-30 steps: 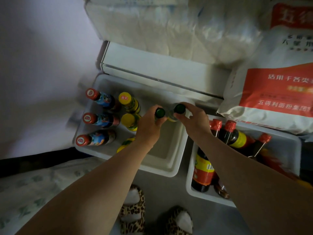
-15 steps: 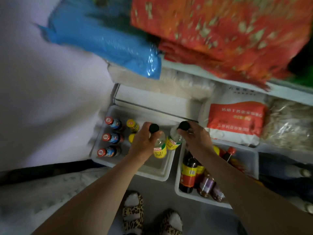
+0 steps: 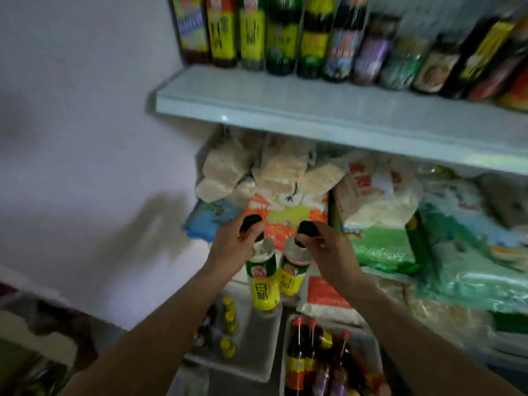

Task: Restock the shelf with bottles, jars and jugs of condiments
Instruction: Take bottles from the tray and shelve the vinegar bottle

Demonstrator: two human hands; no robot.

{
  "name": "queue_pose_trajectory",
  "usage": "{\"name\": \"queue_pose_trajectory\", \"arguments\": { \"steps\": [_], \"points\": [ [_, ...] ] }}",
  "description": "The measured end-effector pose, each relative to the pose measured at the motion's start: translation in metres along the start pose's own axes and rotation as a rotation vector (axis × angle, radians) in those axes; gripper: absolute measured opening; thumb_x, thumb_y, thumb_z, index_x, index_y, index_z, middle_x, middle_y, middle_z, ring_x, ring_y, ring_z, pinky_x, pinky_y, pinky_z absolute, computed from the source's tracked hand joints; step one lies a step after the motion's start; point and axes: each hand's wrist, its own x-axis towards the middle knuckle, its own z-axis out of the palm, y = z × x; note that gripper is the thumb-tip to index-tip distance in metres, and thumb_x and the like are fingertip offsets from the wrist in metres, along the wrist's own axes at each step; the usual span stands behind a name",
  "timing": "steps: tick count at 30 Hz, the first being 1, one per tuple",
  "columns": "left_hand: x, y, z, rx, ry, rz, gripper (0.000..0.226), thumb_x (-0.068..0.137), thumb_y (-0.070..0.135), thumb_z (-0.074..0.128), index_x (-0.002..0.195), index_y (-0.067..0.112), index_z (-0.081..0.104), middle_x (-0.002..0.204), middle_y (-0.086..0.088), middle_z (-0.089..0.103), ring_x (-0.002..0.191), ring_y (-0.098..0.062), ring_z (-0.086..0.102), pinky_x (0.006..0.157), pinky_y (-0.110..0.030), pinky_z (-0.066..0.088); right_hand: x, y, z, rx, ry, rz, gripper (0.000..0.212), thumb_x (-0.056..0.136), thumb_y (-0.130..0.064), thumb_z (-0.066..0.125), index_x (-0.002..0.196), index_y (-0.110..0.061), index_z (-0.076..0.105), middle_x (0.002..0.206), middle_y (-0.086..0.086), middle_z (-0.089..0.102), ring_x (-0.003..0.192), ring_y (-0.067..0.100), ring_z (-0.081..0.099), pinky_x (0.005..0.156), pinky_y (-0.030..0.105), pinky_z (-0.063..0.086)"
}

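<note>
My left hand (image 3: 233, 247) grips the neck of a clear bottle with a dark cap and a green-and-yellow label (image 3: 263, 281). My right hand (image 3: 328, 252) grips the neck of a second bottle of the same kind (image 3: 293, 270). Both bottles hang upright in the air, side by side, below the white shelf (image 3: 314, 110). A row of dark condiment bottles (image 3: 285, 35) stands along the back of that shelf; its front strip is bare.
Below on the floor stand two white bins: the left bin (image 3: 257, 358) holds small yellow-capped bottles, the right bin (image 3: 368, 347) red-capped dark bottles. Bags of noodles and flour (image 3: 285, 172) fill the lower shelf. A white wall (image 3: 85, 138) is at the left.
Both hands lifted the two bottles out of the left bin and raised them toward the shelf. My view tilted up, bringing the upper shelf with its bottles into sight.
</note>
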Motion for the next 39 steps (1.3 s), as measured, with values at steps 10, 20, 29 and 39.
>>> {"name": "queue_pose_trajectory", "arguments": {
  "steps": [10, 20, 29, 39],
  "points": [
    [0.025, 0.196, -0.108, -0.265, 0.196, 0.318, 0.020, 0.096, 0.041, 0.059, 0.094, 0.024, 0.069, 0.086, 0.004, 0.074, 0.084, -0.011, 0.069, 0.078, -0.030, 0.055, 0.039, -0.176, -0.112, 0.146, 0.253, -0.356, 0.006, 0.099, -0.026, 0.060, 0.101, -0.025, 0.066, 0.091, -0.014, 0.068, 0.080, -0.008, 0.061, 0.066, 0.013, 0.045],
    [0.132, 0.279, -0.167, -0.402, 0.246, 0.430, 0.028, 0.096, 0.047, 0.056, 0.107, 0.023, 0.067, 0.105, -0.001, 0.072, 0.099, -0.021, 0.068, 0.093, -0.046, 0.054, 0.141, -0.284, -0.167, 0.327, 0.390, -0.341, 0.013, 0.098, -0.035, 0.062, 0.090, -0.027, 0.070, 0.098, 0.001, 0.076, 0.095, 0.024, 0.072, 0.090, 0.050, 0.058],
    [0.248, 0.264, -0.172, -0.300, 0.175, 0.411, 0.032, 0.096, 0.050, 0.055, 0.103, 0.021, 0.065, 0.099, 0.001, 0.068, 0.095, -0.020, 0.065, 0.082, -0.039, 0.053, 0.233, -0.270, -0.149, 0.120, 0.463, -0.262, 0.020, 0.102, -0.025, 0.057, 0.117, -0.019, 0.068, 0.100, -0.001, 0.071, 0.097, 0.018, 0.067, 0.091, 0.038, 0.055],
    [0.331, 0.262, -0.159, -0.250, 0.058, 0.478, 0.033, 0.097, 0.049, 0.053, 0.113, 0.021, 0.062, 0.103, 0.007, 0.064, 0.098, -0.015, 0.061, 0.075, -0.029, 0.047, 0.284, -0.262, -0.129, 0.104, 0.537, -0.275, 0.019, 0.103, -0.024, 0.053, 0.117, -0.019, 0.066, 0.099, -0.002, 0.071, 0.089, 0.002, 0.066, 0.068, 0.008, 0.048]
  ]
}}
